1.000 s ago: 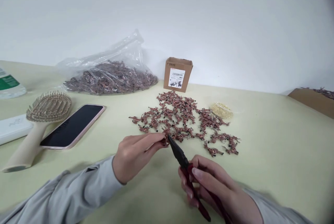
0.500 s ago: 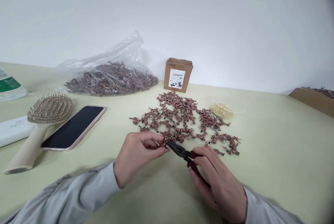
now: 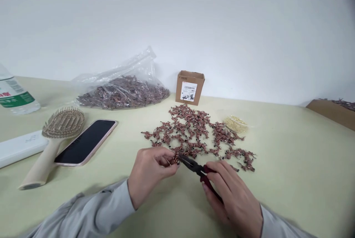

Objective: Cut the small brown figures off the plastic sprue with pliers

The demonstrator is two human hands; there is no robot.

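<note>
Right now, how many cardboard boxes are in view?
2. One small labelled box stands behind the spread of brown pieces. The second box sits at the table's far right, cut off by the frame edge. More may lie outside the view.

The left hand [image 3: 151,171] lay knuckles-up with the wrist nearly straight, its thumb and fingertips [image 3: 169,163] pinched together and pointing right. The left forearm [image 3: 91,214], in a grey sleeve, ran up from the lower left corner. The right hand [image 3: 235,203] sat lower and further right, back turned upward, fingers curled shut in a grip; its thumb was probably tucked underneath, out of sight. The right sleeve [image 3: 280,225] barely showed at the bottom edge. The hands were near each other, not touching.
</note>
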